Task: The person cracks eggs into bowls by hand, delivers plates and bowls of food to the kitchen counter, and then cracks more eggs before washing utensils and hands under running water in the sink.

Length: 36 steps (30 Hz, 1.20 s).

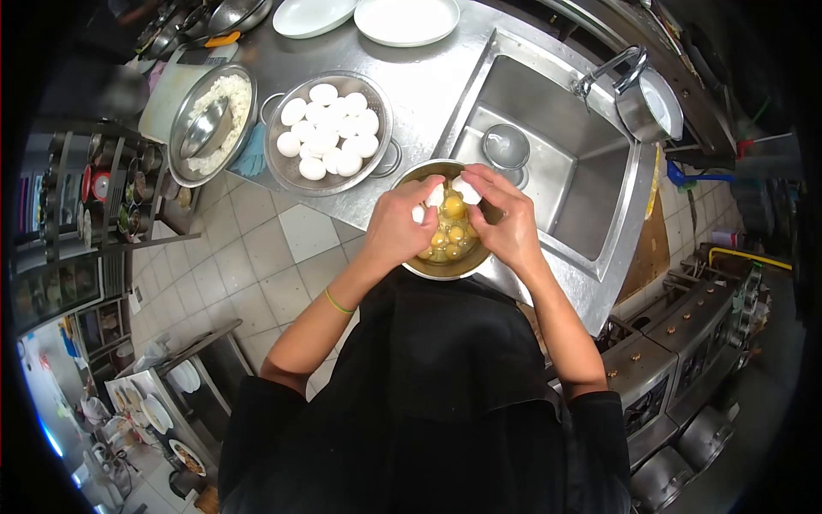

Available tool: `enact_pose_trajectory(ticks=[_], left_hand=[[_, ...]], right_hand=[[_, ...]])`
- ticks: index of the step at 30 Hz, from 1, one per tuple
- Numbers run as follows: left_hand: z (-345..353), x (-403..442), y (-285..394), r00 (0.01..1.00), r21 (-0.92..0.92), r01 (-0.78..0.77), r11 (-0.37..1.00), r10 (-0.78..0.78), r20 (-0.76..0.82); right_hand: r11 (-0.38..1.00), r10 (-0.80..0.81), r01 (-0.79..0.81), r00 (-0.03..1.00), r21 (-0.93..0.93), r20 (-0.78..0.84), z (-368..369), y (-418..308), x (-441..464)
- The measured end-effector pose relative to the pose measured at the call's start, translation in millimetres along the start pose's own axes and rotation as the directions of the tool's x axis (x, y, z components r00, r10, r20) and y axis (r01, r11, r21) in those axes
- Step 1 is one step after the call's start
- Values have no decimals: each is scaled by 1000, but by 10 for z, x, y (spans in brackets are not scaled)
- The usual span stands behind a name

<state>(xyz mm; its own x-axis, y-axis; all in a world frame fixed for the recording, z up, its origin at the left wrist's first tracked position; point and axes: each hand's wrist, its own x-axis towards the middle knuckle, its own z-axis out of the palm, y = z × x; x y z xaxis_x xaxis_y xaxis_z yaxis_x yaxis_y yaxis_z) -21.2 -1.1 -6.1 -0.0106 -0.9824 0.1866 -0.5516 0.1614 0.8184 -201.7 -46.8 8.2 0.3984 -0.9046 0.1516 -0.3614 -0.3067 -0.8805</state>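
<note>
Over a metal bowl (411,267) of raw eggs, both hands hold the parted halves of a broken white egg. My left hand (396,224) grips one eggshell half (436,195) with its fingertips. A second white rounded piece (418,214) shows in the same hand; I cannot tell if it is a whole egg or shell. My right hand (511,218) is closed on the other eggshell half (466,190). A yolk (454,206) shows just below the shells, and several more yolks (439,239) lie in clear egg white in the bowl.
A colander (282,167) heaped with white eggs (322,137) stands on the steel counter. Left of it is a bowl of crumbly white food (229,94) with a smaller metal bowl inside. The sink (591,201) holds a small round container (505,146). Stoves (642,364) stand at right.
</note>
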Motion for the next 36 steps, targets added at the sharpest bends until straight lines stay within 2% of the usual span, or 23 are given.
enact_pose_trajectory(ticks=[3, 5, 7, 9, 13, 15, 16, 18, 19, 20, 21, 22, 23, 25, 27, 28, 29, 30, 31, 32, 33, 35, 36], left_hand=[[-90, 7, -5, 999, 42, -46, 998, 46, -3], [-144, 26, 40, 998, 29, -57, 998, 57, -6], [-204, 80, 81, 986, -22, -13, 1000, 16, 166], [-189, 110, 94, 983, -38, -93, 995, 98, 156], [-165, 136, 175, 972, -297, 187, 936, -134, 191], [-174, 95, 87, 965, -435, 254, 864, -198, 171], [-209, 64, 11, 960, -507, 277, 816, -220, 172], [-291, -43, -89, 939, -648, 342, 681, -272, 209], [-336, -81, -117, 924, -709, 377, 595, -293, 246], [-355, -108, -146, 928, -710, 371, 598, -273, 255], [-357, -140, -191, 936, -698, 351, 624, -262, 236], [-348, -166, -225, 942, -683, 333, 650, -254, 218], [-328, -177, -254, 944, -680, 330, 654, -241, 227], [-304, -163, -299, 988, -520, 150, 841, -111, 105], [-257, -128, -202, 992, -573, 125, 810, -121, 45], [-245, -150, -177, 982, -576, 175, 799, -182, 47], [-277, -203, -152, 966, -568, 229, 791, -257, 32], [-268, -237, -133, 974, -461, 210, 862, -225, 24], [-234, -233, -127, 977, -332, 210, 920, -212, 29], [-181, -195, -101, 964, -284, 264, 922, -245, 102], [-132, -135, 72, 925, -496, 380, 781, -329, 190], [35, -124, 236, 962, -625, 271, 732, -229, 148], [-8, -100, 313, 947, -584, 318, 747, -226, 226]], right_hand=[[975, -176, 185, 981, -125, 80, -78, -87, 25], [873, -310, 351, 935, -339, 171, -113, -165, 42], [845, -358, 409, 911, -345, 202, -82, -138, 58], [810, -409, 466, 884, -354, 228, -47, -95, 69], [991, -93, 91, 996, 96, 14, -186, 17, 11], [965, -37, 83, 982, 250, -183, -551, 83, -48], [941, -76, 198, 913, 274, -400, -846, 132, -95], [959, -282, 171, 611, -225, -740, -1660, -25, -134], [890, -452, 143, 416, -434, -789, -2079, -108, -98], [903, -406, 262, 259, -341, -876, -2317, -300, -21], [884, -454, 204, 159, -421, -877, -2699, -194, -31], [860, -511, 94, 164, -502, -844, -3071, 6, -24], [810, -486, -145, 375, -568, -789, -3502, 282, -73], [804, -332, -359, 389, -474, -859, -3788, 709, -97], [700, -467, -387, 388, -601, -794, -3512, 540, -245], [665, -434, -426, 448, -613, -782, -3194, 415, -303], [778, -373, -258, 544, -573, -752, -2754, 371, -310], [940, -168, -93, 709, -327, -685, -2217, 329, -327], [960, -101, -26, 896, -278, -433, -1694, 283, -356], [941, -90, 45, 989, -336, -120, -1188, 107, -345], [974, -49, 48, 999, -221, 5, -696, -20, -401], [995, -84, 89, 987, -34, 134, -196, -240, -376], [993, -105, 110, 986, -31, 127, -89, -224, -402]])
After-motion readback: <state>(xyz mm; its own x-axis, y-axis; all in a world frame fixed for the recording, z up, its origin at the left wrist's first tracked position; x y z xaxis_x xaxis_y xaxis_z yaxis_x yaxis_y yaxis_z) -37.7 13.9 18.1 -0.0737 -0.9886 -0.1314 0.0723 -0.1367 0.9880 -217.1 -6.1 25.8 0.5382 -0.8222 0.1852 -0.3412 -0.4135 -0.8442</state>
